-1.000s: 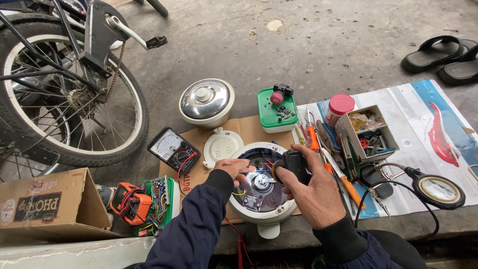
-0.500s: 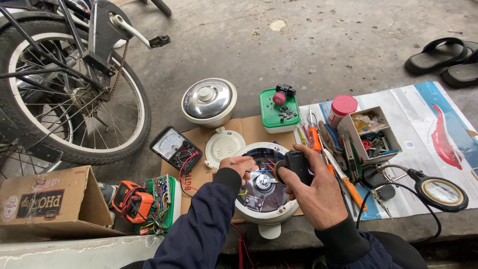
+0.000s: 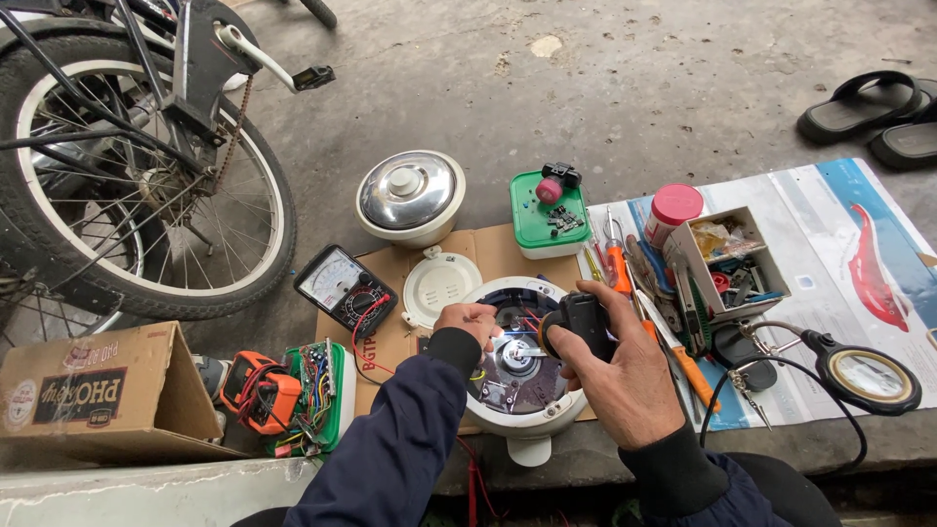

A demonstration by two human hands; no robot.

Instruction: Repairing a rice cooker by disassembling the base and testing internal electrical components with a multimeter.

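Left hand (image 3: 468, 320) has fingers curled, tips pinching at smth small inside the open cooker base (image 3: 517, 366), can't tell exactly what. Right hand (image 3: 625, 376) fingers are wrapped tight round a small black flashlight (image 3: 578, 324), lit end aimed into the base. Base sits upside down on cardboard (image 3: 488, 249) at the ledge edge, b/w the meter (image 3: 344, 285) and the screwdrivers (image 3: 617, 263). Looks like light plastic shell w/ fragile wiring inside, so prob best gripped by the outer rim, not the guts.
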